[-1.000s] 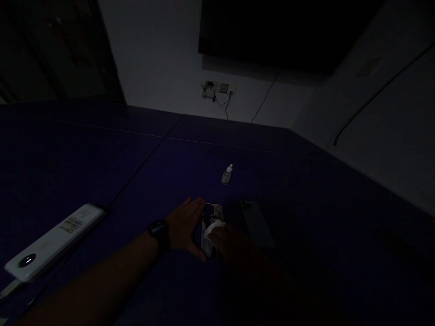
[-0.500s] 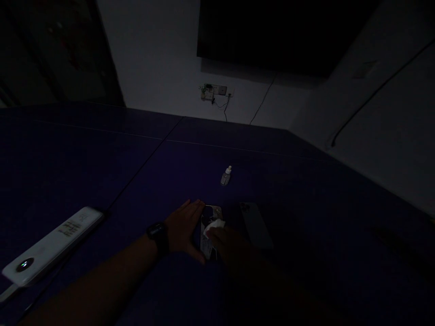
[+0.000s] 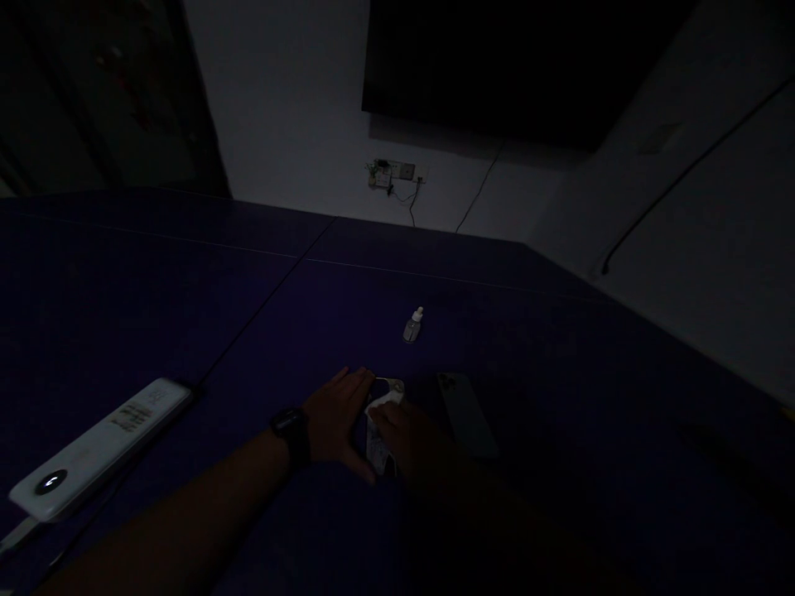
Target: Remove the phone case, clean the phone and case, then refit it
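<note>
A patterned phone case [image 3: 377, 451], or a phone in such a case, lies flat on the dark blue surface in front of me. My left hand [image 3: 335, 420], with a black watch at its wrist, rests along the case's left edge, thumb and fingers spread apart. White tissue or cloth [image 3: 388, 398] is pinched in my right hand [image 3: 411, 439] and pressed on the upper middle of the case. Part of the case is hidden under that hand. Just to the right lies a second phone [image 3: 467, 414], its camera corner facing up.
A small clear bottle with a white dropper cap [image 3: 412, 326] stands beyond the case. At left lies a long white device [image 3: 103, 447] with a cable and a lit round display. Wall sockets [image 3: 397, 170] and a large dark screen [image 3: 497, 66] are at the back. The room is dim.
My right hand has slid the white tissue a little up and to the left over the case. My left hand stays in place along the edge.
</note>
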`<action>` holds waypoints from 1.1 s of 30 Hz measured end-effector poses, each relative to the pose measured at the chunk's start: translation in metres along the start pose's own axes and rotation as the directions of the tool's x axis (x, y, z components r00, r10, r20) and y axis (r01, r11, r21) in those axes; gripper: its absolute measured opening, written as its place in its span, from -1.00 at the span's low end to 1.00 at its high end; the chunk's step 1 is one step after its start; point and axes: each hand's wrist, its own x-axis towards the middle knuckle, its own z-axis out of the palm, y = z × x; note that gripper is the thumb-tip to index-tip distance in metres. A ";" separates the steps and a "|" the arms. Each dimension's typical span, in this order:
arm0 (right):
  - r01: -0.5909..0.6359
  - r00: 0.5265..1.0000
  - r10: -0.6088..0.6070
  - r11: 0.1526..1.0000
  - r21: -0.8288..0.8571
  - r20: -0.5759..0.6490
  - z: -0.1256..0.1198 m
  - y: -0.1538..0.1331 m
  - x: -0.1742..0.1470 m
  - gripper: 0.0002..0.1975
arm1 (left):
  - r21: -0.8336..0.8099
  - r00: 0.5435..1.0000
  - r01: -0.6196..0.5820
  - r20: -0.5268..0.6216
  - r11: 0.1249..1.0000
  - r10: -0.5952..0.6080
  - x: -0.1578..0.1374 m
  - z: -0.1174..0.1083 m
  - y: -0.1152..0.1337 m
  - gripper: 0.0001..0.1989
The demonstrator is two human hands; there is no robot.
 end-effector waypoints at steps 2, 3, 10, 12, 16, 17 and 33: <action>0.024 1.000 -0.024 1.000 -0.011 0.013 0.004 -0.007 -0.013 -0.58 | -0.005 1.000 0.008 -0.003 1.000 -0.008 0.000 0.000 0.000 0.41; 0.036 0.999 -0.035 0.999 -0.018 0.010 0.006 -0.009 -0.018 -0.59 | -0.008 1.000 0.013 0.003 1.000 -0.013 0.000 0.000 0.001 0.41; -0.077 0.996 0.077 0.997 -0.012 0.037 -0.007 -0.002 0.007 -0.59 | -0.027 1.000 0.008 0.004 1.000 -0.008 0.000 0.001 0.000 0.39; -0.097 0.994 0.097 0.995 -0.003 0.054 -0.013 -0.001 0.016 -0.59 | -0.020 1.000 0.005 0.004 1.000 -0.005 0.000 0.001 0.000 0.38; -0.031 0.998 0.030 0.999 0.015 0.058 -0.009 -0.008 0.004 -0.61 | -0.016 1.000 0.012 -0.011 1.000 -0.012 -0.001 0.002 0.000 0.39; -0.008 0.999 0.007 1.000 0.012 0.047 -0.005 -0.010 -0.003 -0.62 | -0.018 1.000 0.014 -0.015 1.000 -0.014 -0.001 0.002 0.001 0.40; -0.015 0.999 0.013 0.999 -0.038 -0.041 0.006 -0.007 -0.011 -0.60 | -0.032 1.000 0.008 0.014 0.999 -0.007 -0.001 0.001 -0.005 0.41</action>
